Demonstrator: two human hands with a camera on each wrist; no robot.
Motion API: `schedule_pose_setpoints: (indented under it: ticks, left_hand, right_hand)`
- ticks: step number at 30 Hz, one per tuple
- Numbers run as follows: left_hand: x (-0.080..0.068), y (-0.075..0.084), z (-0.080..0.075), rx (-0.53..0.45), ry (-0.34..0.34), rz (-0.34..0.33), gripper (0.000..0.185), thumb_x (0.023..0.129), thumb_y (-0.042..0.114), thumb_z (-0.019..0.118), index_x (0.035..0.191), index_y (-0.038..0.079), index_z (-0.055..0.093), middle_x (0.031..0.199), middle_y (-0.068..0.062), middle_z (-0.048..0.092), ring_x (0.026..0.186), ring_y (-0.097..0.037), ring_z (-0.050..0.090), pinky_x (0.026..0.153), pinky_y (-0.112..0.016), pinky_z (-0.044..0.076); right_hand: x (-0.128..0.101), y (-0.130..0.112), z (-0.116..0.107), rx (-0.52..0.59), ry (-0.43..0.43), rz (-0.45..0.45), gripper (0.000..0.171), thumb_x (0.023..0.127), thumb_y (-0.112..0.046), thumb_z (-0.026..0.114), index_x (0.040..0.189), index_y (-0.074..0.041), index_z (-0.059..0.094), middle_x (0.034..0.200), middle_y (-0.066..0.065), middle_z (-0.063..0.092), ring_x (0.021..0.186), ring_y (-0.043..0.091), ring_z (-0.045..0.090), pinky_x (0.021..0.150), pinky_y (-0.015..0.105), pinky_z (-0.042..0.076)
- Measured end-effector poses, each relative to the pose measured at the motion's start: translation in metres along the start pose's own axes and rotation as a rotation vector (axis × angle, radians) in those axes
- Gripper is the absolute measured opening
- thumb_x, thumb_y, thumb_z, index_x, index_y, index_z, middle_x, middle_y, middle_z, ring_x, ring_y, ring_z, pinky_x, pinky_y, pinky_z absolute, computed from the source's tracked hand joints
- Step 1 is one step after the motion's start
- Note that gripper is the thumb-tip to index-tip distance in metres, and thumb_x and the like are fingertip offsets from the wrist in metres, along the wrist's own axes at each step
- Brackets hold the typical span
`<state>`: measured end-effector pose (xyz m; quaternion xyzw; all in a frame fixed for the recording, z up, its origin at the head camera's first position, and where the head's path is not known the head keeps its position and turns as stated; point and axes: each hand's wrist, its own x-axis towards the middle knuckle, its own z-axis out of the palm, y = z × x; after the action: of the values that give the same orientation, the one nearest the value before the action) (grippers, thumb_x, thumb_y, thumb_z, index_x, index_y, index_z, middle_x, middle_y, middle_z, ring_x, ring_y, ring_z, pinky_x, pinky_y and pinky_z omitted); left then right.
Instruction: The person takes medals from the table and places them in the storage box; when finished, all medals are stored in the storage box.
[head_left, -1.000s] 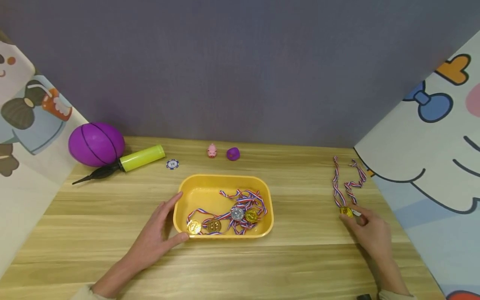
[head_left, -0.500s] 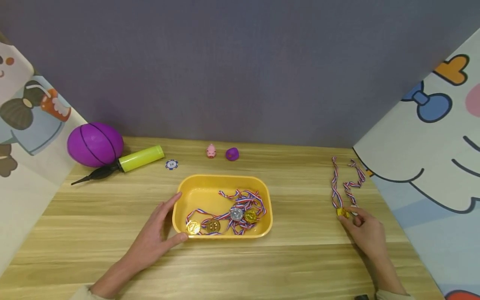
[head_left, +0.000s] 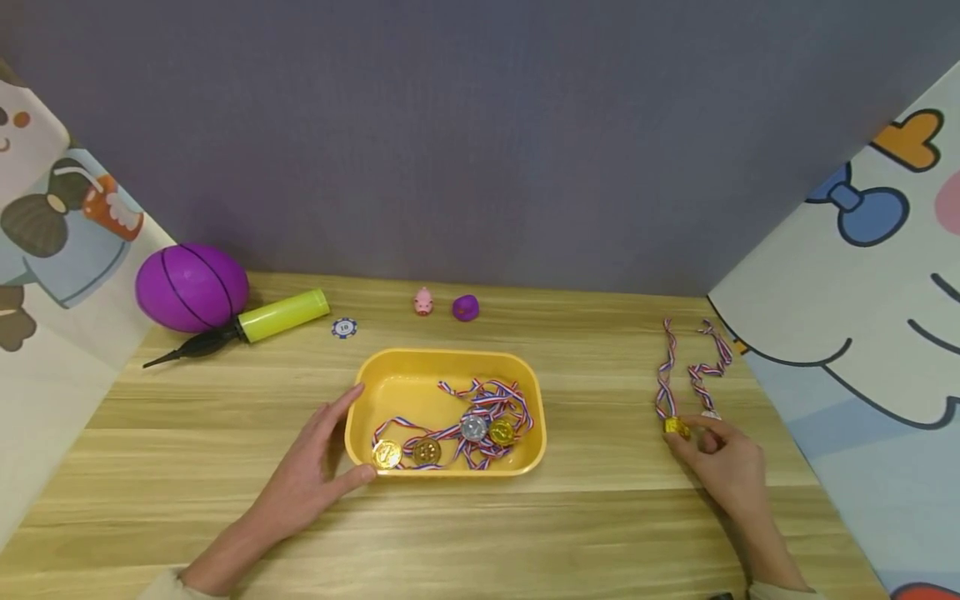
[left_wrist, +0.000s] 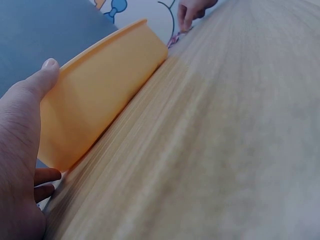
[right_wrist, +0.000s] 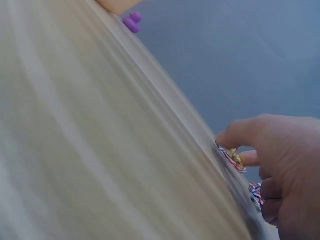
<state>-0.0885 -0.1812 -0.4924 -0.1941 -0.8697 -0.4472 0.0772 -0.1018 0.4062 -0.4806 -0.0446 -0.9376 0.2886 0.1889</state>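
Pinching a gold medal [head_left: 676,427] at the right of the bench [head_left: 600,533], the right hand [head_left: 722,467] is closed on the disc, whose striped ribbon [head_left: 693,367] trails away toward the wall. The yellow tray [head_left: 405,385], with four medals inside, is steadied by the left hand [head_left: 315,475], thumb and fingers spread against its wall. The ribbon could likely snag or drag and the small disc be dropped.

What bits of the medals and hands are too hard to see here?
- Gold medal face: too small in the head view, covered by the right hand in the right wrist view.
- Poker chip number: too small, head view.
- Yellow tray contents: hidden by its wall, left wrist view.
- Left hand grip: fingers partly behind the tray.
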Motion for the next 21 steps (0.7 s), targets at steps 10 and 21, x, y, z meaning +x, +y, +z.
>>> schedule_pose_setpoints:
  ticks: [10,21]
  left_hand:
    - [0.001,0.0,0.0,0.003,-0.005,-0.005,0.111,0.09,0.034,0.092,0.178,0.029,0.025,0.166,-0.022,0.053,0.154,-0.052,0.043,0.134,-0.016,0.004]
    - [0.0,-0.002,0.001,-0.003,0.0,0.006,0.11,0.09,0.036,0.092,0.178,0.029,0.026,0.166,-0.021,0.053,0.154,-0.051,0.044,0.134,-0.017,0.004]
  right_hand:
    - [-0.001,-0.013,0.005,0.105,0.129,-0.055,0.029,0.073,-0.001,0.098,0.099,-0.003,0.084,0.069,0.006,0.052,0.059,-0.001,0.037,0.051,0.019,0.03]
    - [0.0,-0.036,-0.001,0.244,0.217,-0.216,0.03,0.066,0.006,0.094,0.094,0.002,0.084,0.063,0.002,0.043,0.059,-0.003,0.033,0.052,0.017,0.028]
